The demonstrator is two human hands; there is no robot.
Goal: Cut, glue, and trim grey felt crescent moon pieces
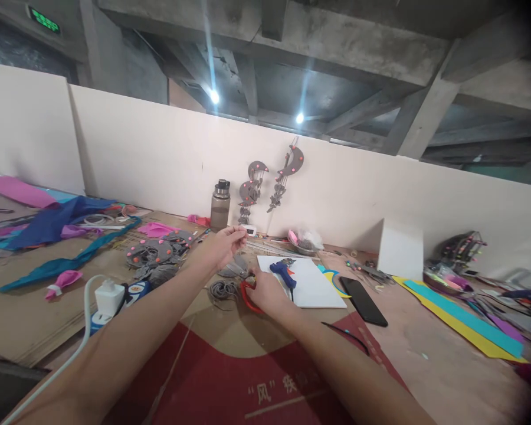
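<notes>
Broadly, far to the left of the blue glue gun stretched a teal strip; a white plug sat nearer the glue gun, yet well apart from it; next came grey crescents dotted with pink and orange, heaped level with the gun or slightly beyond; a dark-capped bottle stood behind and left of it. A coil of grey cord lay nearby on its left; above that the left hand was raised, thumb and fingertips drawn together, though I cannot tell whether anything fine was pinched between them. The red-handled tool, probably scissors, was just left of the glue gun; the right hand had its fingers curled closed around the handle. Beneath the glue gun lay a white board; to its right rested a black phone; farther right, a turquoise strip overlapped a yellow one.
</notes>
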